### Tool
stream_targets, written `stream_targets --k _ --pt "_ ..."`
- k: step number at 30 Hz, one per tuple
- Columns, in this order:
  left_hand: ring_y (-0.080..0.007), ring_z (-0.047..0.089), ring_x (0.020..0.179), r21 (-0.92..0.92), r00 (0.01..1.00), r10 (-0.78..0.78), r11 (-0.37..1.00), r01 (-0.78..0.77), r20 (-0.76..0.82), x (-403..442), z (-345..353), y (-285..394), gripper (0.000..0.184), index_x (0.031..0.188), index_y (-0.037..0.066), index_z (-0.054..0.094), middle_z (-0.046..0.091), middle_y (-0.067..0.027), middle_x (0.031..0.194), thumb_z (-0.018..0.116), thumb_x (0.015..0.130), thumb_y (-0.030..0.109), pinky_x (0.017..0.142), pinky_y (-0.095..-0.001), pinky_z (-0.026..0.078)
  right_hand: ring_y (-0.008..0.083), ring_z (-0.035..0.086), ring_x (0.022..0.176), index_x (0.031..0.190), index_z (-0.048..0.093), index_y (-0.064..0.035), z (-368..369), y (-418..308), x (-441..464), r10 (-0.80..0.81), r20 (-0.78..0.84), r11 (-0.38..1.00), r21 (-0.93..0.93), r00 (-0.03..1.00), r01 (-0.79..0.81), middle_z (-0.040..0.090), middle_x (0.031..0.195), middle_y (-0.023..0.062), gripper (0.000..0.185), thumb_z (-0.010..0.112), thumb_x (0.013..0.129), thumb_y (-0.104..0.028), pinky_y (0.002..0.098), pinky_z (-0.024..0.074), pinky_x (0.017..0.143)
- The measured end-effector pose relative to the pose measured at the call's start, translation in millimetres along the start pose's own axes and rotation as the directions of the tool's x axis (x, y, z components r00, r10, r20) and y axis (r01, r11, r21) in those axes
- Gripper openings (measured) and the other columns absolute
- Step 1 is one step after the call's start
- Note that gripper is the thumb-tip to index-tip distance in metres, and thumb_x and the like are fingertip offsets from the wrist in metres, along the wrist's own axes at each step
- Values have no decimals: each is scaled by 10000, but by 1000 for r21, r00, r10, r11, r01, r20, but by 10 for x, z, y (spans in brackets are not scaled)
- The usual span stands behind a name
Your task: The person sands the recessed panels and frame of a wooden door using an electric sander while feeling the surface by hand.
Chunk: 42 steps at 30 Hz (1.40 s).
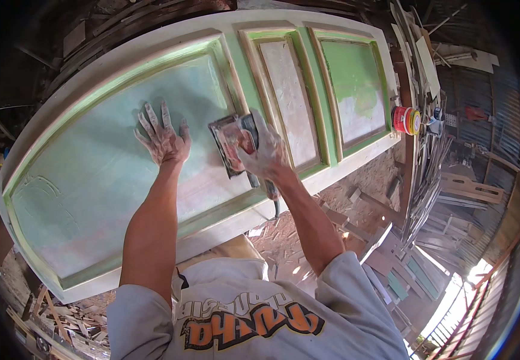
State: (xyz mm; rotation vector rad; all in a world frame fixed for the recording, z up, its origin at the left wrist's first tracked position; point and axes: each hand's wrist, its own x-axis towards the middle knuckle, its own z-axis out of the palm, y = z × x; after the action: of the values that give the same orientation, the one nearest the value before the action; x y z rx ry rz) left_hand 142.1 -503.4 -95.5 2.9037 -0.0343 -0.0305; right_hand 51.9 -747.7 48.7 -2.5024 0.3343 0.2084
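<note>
A panelled door (239, 72), white at its border with green and pale filled panels, lies across in front of me. Dust coats my left hand (163, 137), which rests with fingers spread on the large pale blue-green panel (110, 162). My right hand (267, 150) is wrapped round an electric sander (231, 144), red and dark and covered in dust. The sander sits at the right side of the large panel, beside its raised moulding. A dark cord hangs below the sander at the door's near edge.
A red and yellow can (405, 120) stands just past the door's right end. Long boards (416, 192) are stacked on the right. Wood scraps (80, 318) litter the ground at lower left, and shavings cover the floor (290, 240) below the door.
</note>
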Motion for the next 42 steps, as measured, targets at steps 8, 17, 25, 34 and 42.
stream_targets --k 8,17,25,34,42 --pt "-451 113 1750 5 1000 16 1000 -16 -15 -8 18 -17 863 1820 253 307 142 -174 1908 604 1075 570 1349 -744 77 506 760 1090 1774 356 -160 -149 65 -729 130 96 990 37 987 -134 709 1231 282 1062 864 845 -244 573 634 979" --pt "-426 141 1745 46 1000 12 999 -11 -27 12 0 16 858 1827 283 282 174 -165 1901 600 1088 580 1351 -732 104 491 744 1170 1756 377 -139 -92 170 -232 96 61 991 88 993 -102 727 1289 278 1021 851 864 -290 559 606 1062" --pt "-436 117 1750 51 999 18 999 -17 -29 4 55 -12 852 1819 273 302 152 -163 1904 593 1085 594 1353 -747 91 498 737 1186 1752 373 -144 -97 144 -175 60 61 995 75 996 -64 722 1302 287 1010 851 875 -303 558 601 1069" --pt "-439 142 1746 42 995 30 999 -26 -94 -1 76 -17 843 1815 272 324 205 -170 1890 601 1084 587 1357 -739 78 486 757 1107 1769 357 -200 -141 264 -915 101 55 993 57 993 -104 717 1215 261 1053 862 849 -289 562 622 993" --pt "-434 135 1748 46 998 13 999 -11 -55 -11 51 0 839 1809 268 335 183 -165 1897 602 1081 588 1356 -744 91 453 763 1135 1768 345 -114 -111 266 -652 78 57 994 70 995 -82 741 1260 259 1068 864 846 -253 527 625 1019"
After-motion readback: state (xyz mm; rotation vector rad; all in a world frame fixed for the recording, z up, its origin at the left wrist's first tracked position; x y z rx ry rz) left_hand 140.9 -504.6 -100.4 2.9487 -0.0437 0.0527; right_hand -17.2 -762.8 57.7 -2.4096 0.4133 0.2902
